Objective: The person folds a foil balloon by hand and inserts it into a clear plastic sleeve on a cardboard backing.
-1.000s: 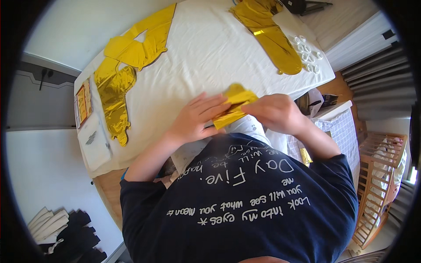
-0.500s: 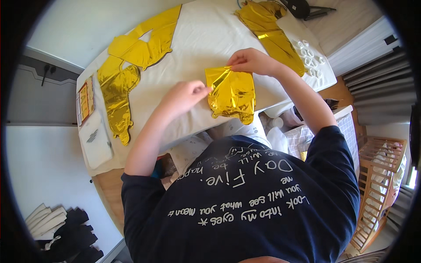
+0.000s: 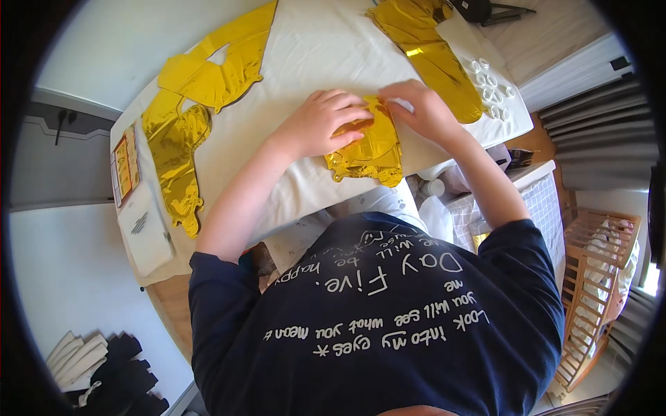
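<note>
A folded gold foil balloon (image 3: pixel 368 156) lies near the table's front edge, its surface wrinkled and its lower edge uneven with small tabs. My left hand (image 3: pixel 325 123) rests over its left side, fingers spread apart on the foil and covering part of it. At the balloon's upper right corner is my right hand (image 3: pixel 424 114), slightly blurred, with thumb and fingers apart and white cloth showing between them. Whether its fingertips press the foil is hard to make out.
Flat gold foil balloons lie on the white-covered table (image 3: pixel 305 69): a large shape (image 3: pixel 239 66) and a lower piece (image 3: pixel 173 159) at left, another (image 3: pixel 437 66) at right. Several white rings (image 3: pixel 491 90) sit by the right edge. A clear packet (image 3: pixel 144 229) lies at left.
My left hand has moved right and up onto the foil, its fingers spreading. My right hand has shifted right, its pinch on the top edge loosening. The balloon lies flatter.
</note>
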Tool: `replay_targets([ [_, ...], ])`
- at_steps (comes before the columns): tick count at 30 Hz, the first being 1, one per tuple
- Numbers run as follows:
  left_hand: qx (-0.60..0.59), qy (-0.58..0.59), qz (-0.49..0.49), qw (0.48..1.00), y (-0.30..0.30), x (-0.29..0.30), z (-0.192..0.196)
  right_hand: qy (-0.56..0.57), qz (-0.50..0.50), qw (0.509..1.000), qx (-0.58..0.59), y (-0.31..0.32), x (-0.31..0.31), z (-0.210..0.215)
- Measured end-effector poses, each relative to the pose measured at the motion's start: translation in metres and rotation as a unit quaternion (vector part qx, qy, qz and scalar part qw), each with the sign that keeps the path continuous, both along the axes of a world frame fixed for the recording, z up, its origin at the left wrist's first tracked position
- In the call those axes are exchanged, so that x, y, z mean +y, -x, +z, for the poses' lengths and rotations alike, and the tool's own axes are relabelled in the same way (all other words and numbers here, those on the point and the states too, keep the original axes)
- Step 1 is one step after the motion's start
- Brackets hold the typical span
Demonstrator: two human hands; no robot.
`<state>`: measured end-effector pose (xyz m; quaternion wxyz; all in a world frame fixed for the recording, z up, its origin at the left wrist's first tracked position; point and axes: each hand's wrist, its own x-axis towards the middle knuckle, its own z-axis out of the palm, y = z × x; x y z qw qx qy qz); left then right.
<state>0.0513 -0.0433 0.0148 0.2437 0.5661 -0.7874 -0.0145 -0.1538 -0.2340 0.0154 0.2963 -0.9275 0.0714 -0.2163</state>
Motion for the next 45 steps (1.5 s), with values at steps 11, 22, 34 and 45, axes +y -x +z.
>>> replay_targets([
  [11, -0.071, -0.080, -0.020, 0.994, -0.004, -0.002, -0.026, 0.127, 0.053, 0.991, 0.006, 0.058, 0.038, -0.002],
  [22, -0.095, -0.098, -0.015, 0.990, -0.003, 0.001, -0.024, 0.124, 0.116, 0.985, 0.042, 0.056, 0.045, 0.013],
  [34, -0.108, -0.098, -0.012, 0.989, -0.004, -0.001, -0.027, 0.147, 0.161, 0.975, -0.034, 0.049, 0.035, -0.002],
  [45, -0.104, -0.102, -0.028, 0.989, -0.006, 0.000, -0.022, -0.037, -0.011, 0.999, 0.022, 0.034, 0.048, 0.004],
])
